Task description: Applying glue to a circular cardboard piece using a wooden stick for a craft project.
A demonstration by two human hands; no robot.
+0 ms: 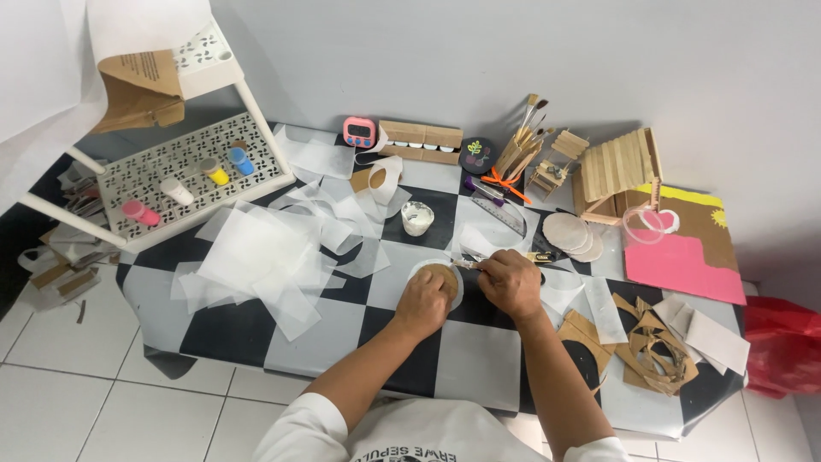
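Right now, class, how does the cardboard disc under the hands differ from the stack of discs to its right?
The cardboard disc is brown and single, pinned by the left hand on a white sheet. The stack of discs is pale grey, overlapping and untouched. The brown one looks smaller. Both are flat, round and lie on the checkered table.

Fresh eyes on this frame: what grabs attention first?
First, mid-table on the checkered tablecloth: the left hand presses down a round cardboard disc while the right hand works a small tool at its edge. Next, the bright pink panel at the right edge, beside a popsicle-stick house. A drift of translucent paper sheets covers the left half.
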